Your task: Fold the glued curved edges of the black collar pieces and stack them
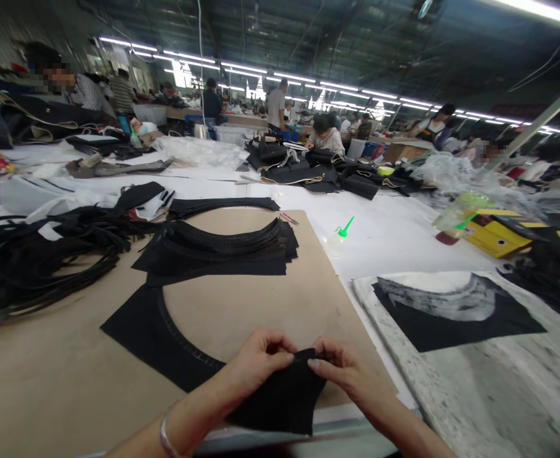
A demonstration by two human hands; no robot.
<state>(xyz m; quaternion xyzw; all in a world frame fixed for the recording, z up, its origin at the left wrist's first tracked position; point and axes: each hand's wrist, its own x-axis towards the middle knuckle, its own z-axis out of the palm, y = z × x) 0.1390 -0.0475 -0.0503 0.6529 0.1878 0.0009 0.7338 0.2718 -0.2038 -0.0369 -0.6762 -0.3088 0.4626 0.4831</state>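
A black fabric piece point(165, 337) with a curved, notched inner edge lies on the brown board point(256, 305) in front of me. My left hand point(268, 356) pinches its curved edge near the right end, thumb against fingertips. Just beside it, my right hand point(335, 366) grips the same edge between thumb and fingers. Between the two hands a short part of the edge is raised or folded over. Beyond them sits a stack of similar black curved pieces point(223, 251), with a flat black strip point(223, 205) behind it.
A stone-like slab point(490, 388) at right carries a black piece with a whitish smeared curve point(442, 302). A green-tipped bottle point(343, 236), a yellow box point(497, 235) and small red-handled snips point(289, 219) lie farther back. Black strips point(46, 261) are heaped at left. People work behind.
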